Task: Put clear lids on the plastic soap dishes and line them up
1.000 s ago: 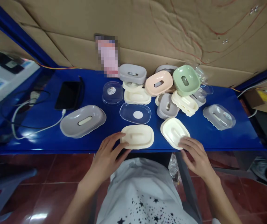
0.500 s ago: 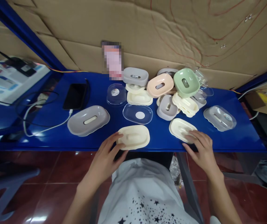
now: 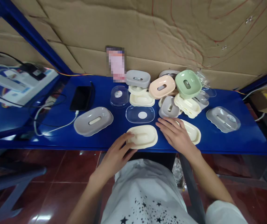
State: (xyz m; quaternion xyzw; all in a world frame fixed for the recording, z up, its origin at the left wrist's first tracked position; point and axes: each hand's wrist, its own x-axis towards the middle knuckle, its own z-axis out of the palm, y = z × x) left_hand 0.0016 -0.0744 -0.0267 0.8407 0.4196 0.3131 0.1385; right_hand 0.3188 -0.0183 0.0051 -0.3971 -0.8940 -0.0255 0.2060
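Note:
My left hand (image 3: pixel 120 151) lies with spread fingers on the left end of a cream oval tray (image 3: pixel 147 137), which looks like a soap dish part, at the table's front edge. My right hand (image 3: pixel 176 137) is stretched flat, fingers pointing left, and covers the left part of a second cream tray (image 3: pixel 194 132). Whether it presses on that tray I cannot tell. Just behind the hands lie a clear oval lid (image 3: pixel 133 115) with a white round sticker and a small grey soap dish (image 3: pixel 169 107).
A larger grey dish (image 3: pixel 93 121) lies left, near a phone (image 3: pixel 80 99) on a white cable. Peach (image 3: pixel 169 81) and green (image 3: pixel 188 79) dishes top the pile behind. A clear-covered grey dish (image 3: pixel 222 119) stands right. Cardboard (image 3: pixel 89 34) backs the blue table (image 3: pixel 238 143).
My right hand has swung left from the right end of the second cream tray to its left side. My left hand stays on the first tray. The view has shifted slightly.

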